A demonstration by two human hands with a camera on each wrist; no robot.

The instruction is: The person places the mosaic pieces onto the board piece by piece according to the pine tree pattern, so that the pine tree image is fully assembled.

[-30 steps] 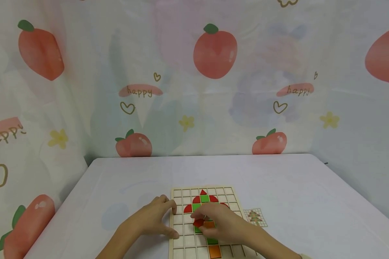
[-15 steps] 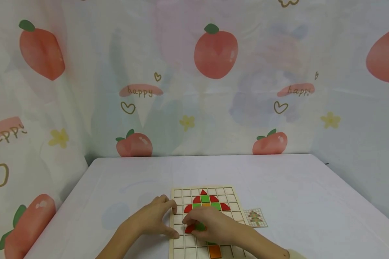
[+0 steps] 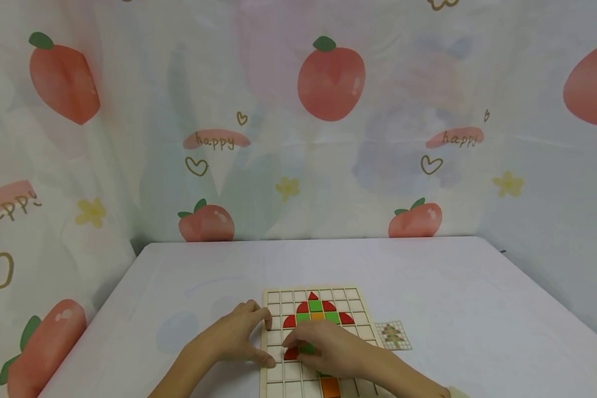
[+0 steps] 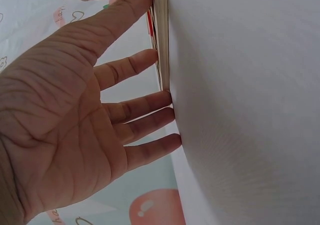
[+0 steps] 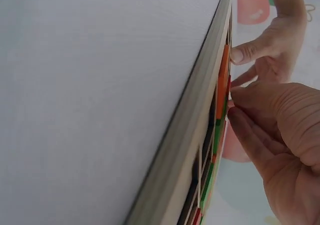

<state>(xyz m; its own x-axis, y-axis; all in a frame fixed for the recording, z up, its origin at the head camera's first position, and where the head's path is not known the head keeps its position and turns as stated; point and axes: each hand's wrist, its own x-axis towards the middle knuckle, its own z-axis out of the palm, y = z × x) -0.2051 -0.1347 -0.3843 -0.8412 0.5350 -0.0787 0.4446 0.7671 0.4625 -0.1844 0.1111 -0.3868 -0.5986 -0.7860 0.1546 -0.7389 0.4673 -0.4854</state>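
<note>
A wooden grid board [image 3: 275,373] lies on the table, with red, green and orange tiles set in a tree shape. My left hand [image 3: 236,334] steadies its left side, the thumb on the near part of the frame and the fingers spread along the edge. In the left wrist view those fingers [image 4: 142,102] are nearly straight. Over the middle of the board, my right hand [image 3: 335,348] holds a red rounded tile [image 3: 291,354] between thumb and fingers, low at a cell left of a green tile [image 3: 307,348]. The palm and fingers cover several tiles.
A small card [image 3: 394,335] printed with a tree on a grid lies against the board's right side. The white table [image 3: 179,276] stretches around the board, up to a fruit-patterned cloth [image 3: 258,193] behind and at the sides.
My right hand has carried the red tile left from over the middle columns and down to the cell beside the green tile. The left hand has stayed put.
</note>
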